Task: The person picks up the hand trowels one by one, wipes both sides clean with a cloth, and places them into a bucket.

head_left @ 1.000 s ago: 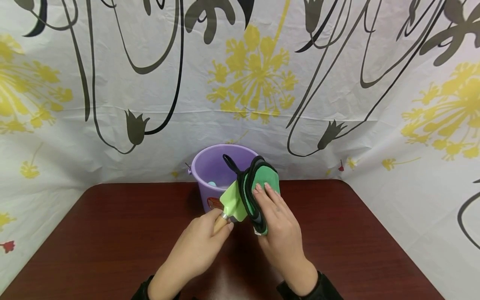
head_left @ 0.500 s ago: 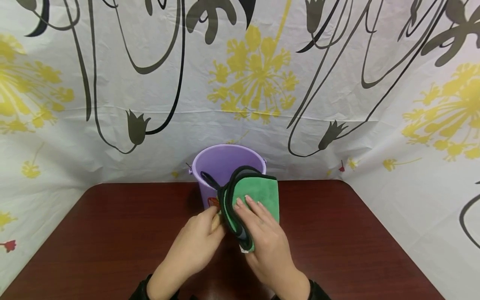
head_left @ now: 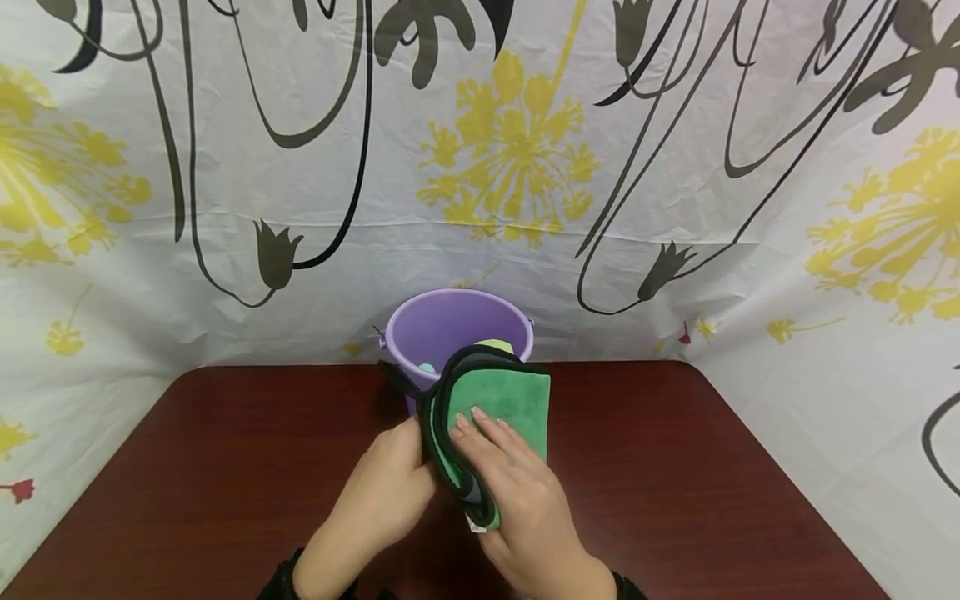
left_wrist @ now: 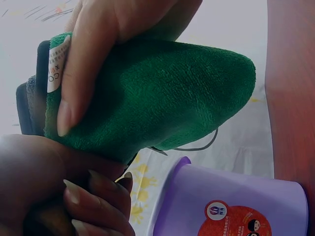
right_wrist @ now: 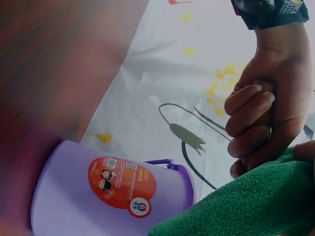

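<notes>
My right hand (head_left: 517, 496) holds a folded green cloth (head_left: 506, 404) with black edging and a hanging loop, its fingers spread over the front and its thumb (left_wrist: 78, 88) behind. Close on its left, my left hand (head_left: 386, 479) grips the wooden handle of a small garden trowel. The cloth hides most of the trowel in the head view; only the light green tip of its blade (head_left: 497, 345) shows above the black edge. In the right wrist view the left fingers (right_wrist: 248, 118) curl tightly round the handle, right beside the cloth.
A purple bucket (head_left: 450, 325) stands at the far edge of the dark red table (head_left: 247, 467), behind the hands. Something small and light blue (head_left: 427, 367) lies inside it. A white flower-patterned sheet (head_left: 517, 275) hangs behind the table.
The right hand has brought the cloth left and toward me, across the front of the trowel. The blade, in plain sight at first, is now mostly covered. The left hand has shifted slightly.
</notes>
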A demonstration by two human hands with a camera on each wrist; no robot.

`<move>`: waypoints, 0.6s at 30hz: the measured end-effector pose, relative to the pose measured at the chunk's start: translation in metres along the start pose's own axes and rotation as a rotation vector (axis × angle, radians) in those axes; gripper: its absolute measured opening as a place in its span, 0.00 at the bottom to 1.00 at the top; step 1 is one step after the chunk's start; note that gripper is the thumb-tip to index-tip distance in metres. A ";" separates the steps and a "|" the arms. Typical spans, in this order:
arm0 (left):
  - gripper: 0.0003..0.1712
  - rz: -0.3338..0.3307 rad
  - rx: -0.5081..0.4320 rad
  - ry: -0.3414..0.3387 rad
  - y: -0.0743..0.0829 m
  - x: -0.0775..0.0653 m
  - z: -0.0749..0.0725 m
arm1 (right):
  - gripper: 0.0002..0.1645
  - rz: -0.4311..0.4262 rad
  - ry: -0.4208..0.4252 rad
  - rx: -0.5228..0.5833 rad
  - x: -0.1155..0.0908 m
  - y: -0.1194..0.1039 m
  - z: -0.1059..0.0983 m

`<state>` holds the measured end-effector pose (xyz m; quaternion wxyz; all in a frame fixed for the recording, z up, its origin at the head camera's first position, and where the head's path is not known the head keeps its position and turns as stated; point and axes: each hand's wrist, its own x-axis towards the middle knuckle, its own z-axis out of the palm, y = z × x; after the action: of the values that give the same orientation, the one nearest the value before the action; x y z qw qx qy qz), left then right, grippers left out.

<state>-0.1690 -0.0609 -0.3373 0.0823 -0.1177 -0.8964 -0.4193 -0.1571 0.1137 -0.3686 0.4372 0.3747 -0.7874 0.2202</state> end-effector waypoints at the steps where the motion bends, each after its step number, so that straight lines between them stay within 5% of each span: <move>1: 0.08 -0.001 0.004 0.002 0.000 0.000 0.000 | 0.23 -0.002 0.003 -0.007 0.000 0.000 0.001; 18: 0.04 -0.021 0.022 -0.044 0.008 -0.003 0.003 | 0.40 0.038 0.082 -0.135 0.002 0.010 0.001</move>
<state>-0.1637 -0.0542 -0.3346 0.0592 -0.1165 -0.9037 -0.4077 -0.1659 0.1184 -0.3674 0.4891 0.3200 -0.7888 0.1903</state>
